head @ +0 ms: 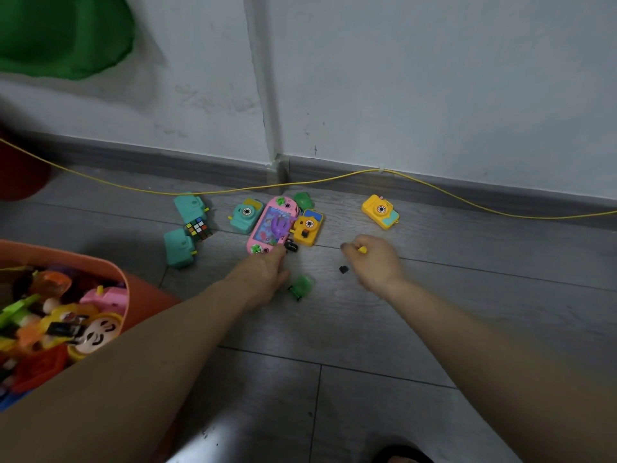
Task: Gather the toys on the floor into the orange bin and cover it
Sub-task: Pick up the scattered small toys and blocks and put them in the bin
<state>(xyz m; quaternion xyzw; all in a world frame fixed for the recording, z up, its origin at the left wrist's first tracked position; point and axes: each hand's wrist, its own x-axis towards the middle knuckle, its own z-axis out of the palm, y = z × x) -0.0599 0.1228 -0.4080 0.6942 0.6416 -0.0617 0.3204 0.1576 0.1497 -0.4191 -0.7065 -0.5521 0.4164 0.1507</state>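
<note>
Toys (273,224): lie on floor, waiting for bin (140,292).
Left hand (267,267): fingers hidden, can't tell.
Right hand (375,260): pinches yellow bit (362,250).

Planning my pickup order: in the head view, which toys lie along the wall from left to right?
Rubik's cube → teal toy camera → pink handheld water game → yellow toy camera with blue top → lone yellow toy camera.
</note>
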